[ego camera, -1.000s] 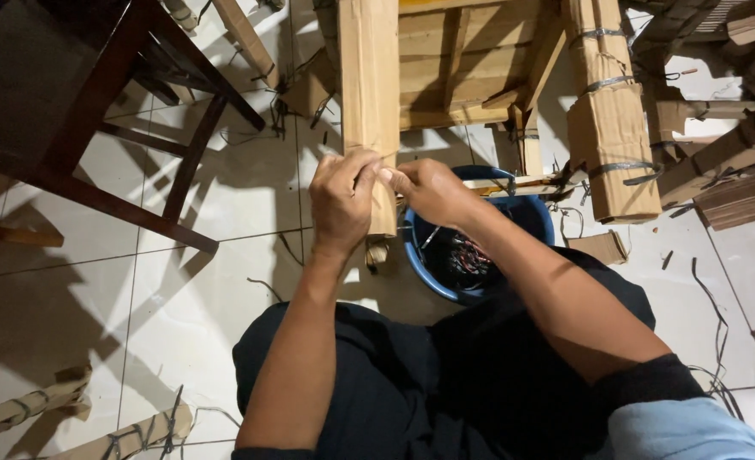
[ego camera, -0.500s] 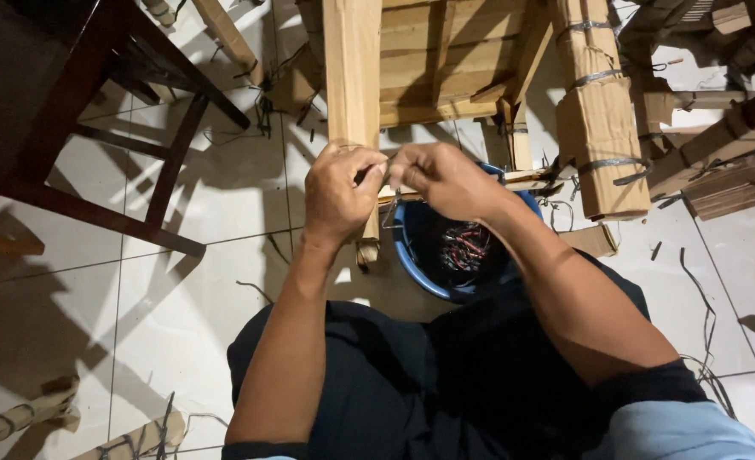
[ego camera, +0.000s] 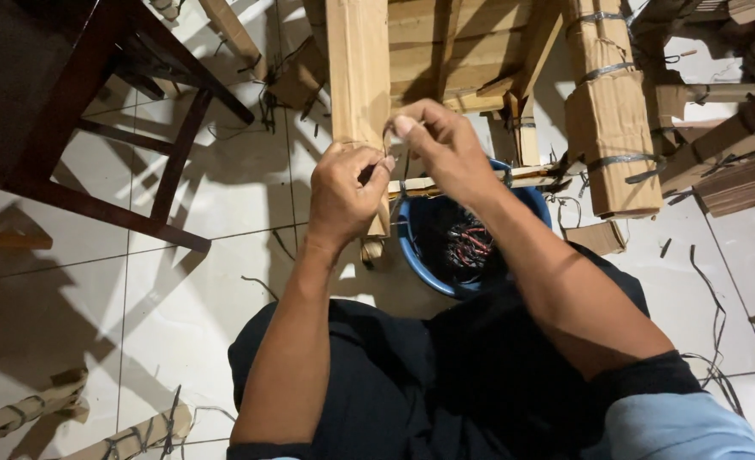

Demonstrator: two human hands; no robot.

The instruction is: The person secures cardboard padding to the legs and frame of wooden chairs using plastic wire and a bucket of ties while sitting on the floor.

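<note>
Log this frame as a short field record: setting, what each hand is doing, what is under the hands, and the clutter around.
setting: white tiled floor, person seated, seen from above
left hand: closed on a small dark item, against a cardboard-wrapped leg
right hand: raised, pinching a thin strap at the fingertips
below hands: blue bucket with dark scraps inside
left: dark wooden chair
right: strapped cardboard bundle
floor: loose strap pieces

The cardboard-wrapped leg (ego camera: 358, 94) stands ahead of the person, both hands against it: left hand (ego camera: 343, 198) lower, right hand (ego camera: 440, 146) just right. A bucket (ego camera: 471, 234) sits right of the leg; a chair frame (ego camera: 113, 128) stands far left
</note>
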